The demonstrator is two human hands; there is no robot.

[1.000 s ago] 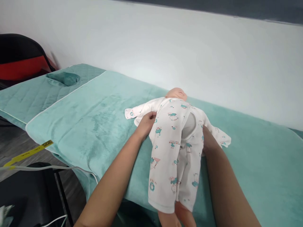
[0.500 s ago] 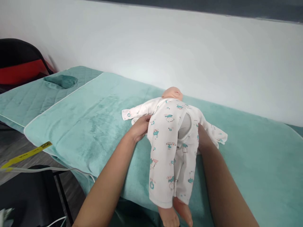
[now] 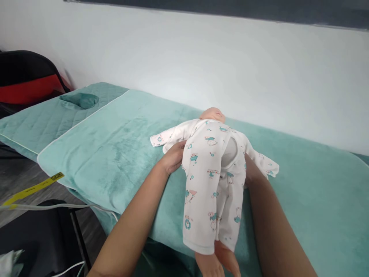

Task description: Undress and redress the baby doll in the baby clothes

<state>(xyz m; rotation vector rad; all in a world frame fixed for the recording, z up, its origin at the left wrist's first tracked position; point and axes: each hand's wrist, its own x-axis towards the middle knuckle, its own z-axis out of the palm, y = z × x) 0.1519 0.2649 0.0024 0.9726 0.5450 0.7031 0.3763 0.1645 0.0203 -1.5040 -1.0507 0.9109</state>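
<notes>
A baby doll [image 3: 212, 114] lies on its back on the green-covered bed, its bare feet towards me at the near edge. It wears a white printed top [image 3: 181, 131] with the sleeves spread out, and white printed baby trousers [image 3: 198, 192] with an opening at the crotch. At the doll's left-hand side in view, my left hand [image 3: 173, 157] is closed at the upper edge of the trousers, fingertips hidden by cloth. My right hand [image 3: 253, 171] is tucked against the opposite side of the trousers, with its fingers hidden behind them.
The bed's green cover [image 3: 115, 142] runs along a white wall [image 3: 184, 65]. A face hole [image 3: 82, 100] is at its left end. Black chairs stand at the left, one [image 3: 31, 238] near. A white cable [image 3: 72, 206] and yellow tag [image 3: 34, 188] cross the near left.
The whole view has shifted slightly, so everything sits a little further right. Both hands stay at the sides of the trousers, and the doll lies as before.
</notes>
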